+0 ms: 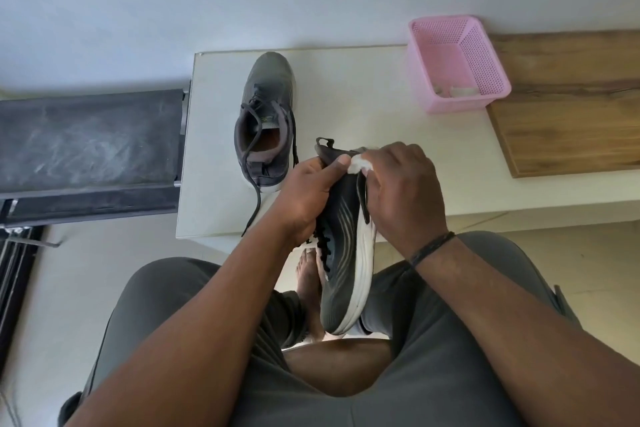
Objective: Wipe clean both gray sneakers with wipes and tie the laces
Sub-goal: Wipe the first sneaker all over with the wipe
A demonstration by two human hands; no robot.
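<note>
The held gray sneaker (346,253) looks light, with a soft upper and a firm white sole, so gripping it at the collar suits. The left hand (308,191) is curling around its heel end. The right hand (401,184) is pinching a white wipe (358,165) against it. At 11 o'clock, the second sneaker (266,118) is sitting unlaced on the white table (381,121).

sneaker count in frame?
2. One gray sneaker stands on the white table, laces loose. The other sneaker is held over the lap: left hand grips it, right hand presses a wipe to its heel.
</note>
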